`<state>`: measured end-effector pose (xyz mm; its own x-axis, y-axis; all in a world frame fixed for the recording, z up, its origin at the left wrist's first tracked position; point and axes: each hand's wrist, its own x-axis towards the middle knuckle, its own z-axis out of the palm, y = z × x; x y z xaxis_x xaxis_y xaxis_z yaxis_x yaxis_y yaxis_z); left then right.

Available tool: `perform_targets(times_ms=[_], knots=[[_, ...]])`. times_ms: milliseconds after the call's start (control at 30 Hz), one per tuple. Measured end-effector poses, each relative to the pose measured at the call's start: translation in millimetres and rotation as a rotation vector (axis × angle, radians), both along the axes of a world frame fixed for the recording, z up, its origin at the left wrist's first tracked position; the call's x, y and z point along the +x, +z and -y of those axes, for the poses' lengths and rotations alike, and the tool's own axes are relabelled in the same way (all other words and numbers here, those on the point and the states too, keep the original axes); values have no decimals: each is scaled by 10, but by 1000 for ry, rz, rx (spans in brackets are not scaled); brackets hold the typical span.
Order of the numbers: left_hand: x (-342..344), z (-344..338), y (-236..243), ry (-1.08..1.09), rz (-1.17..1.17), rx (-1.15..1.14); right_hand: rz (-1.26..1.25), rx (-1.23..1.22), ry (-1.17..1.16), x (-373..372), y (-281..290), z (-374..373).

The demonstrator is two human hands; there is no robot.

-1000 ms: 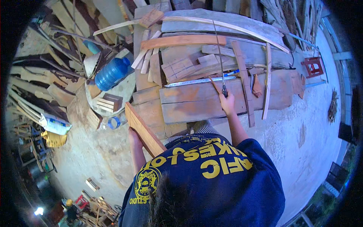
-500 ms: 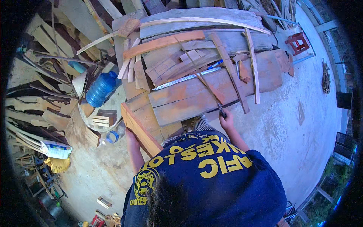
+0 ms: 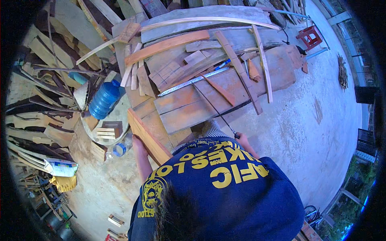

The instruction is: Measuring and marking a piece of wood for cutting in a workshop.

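Note:
My left hand [image 3: 138, 145] grips the outer edge of a thick orange-brown wooden board [image 3: 148, 138], close against my body. Most of its fingers are hidden under the wood. My right hand [image 3: 241, 139] is closed on the dark handle of a long, thin-bladed tool [image 3: 215, 109]; its exact kind is unclear. The blade slants up and left over the bench of rough planks [image 3: 177, 114], toward a small pointed reddish offcut [image 3: 220, 91]. Past its tip lies a white measuring strip [image 3: 193, 82].
Loose wooden strips [image 3: 239, 70] and a curved orange piece [image 3: 169, 46] lie across the bench. At left are a blue water jug [image 3: 104, 99], a small slatted wooden box [image 3: 109, 130] and stacked scrap boards [image 3: 40, 124]. A red stool [image 3: 309, 38] stands far right.
My right hand has come slightly back toward my body, drawing the thin-bladed tool with it. The blade now reaches less far over the bench. The left hand keeps its hold on the board.

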<state>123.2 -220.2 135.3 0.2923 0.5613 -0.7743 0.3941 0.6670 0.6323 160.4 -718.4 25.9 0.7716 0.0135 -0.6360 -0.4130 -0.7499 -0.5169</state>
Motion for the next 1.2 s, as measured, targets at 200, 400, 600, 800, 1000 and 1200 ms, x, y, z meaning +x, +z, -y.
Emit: perform_targets(times_ms=[200,400,600,800,1000,1200], knots=[[-170,-389,-332,31,14,198,118,29,-77,-113,127,11],[110,-534,1,-87,-289,760,373,226,-119,-184,69,83],[759,-89,-17,-1205,-619,946,322,165,-55,137,523,-176],[1228,488,-512,-1405,-380,1032,265,193,98,492,1104,-530],[1700,612,-308,-1316,-262,1160,277,228,80,476,1191,-479],[2685,229,-206,-1327,-305,1243,202,369,-206,280,1085,-329]])
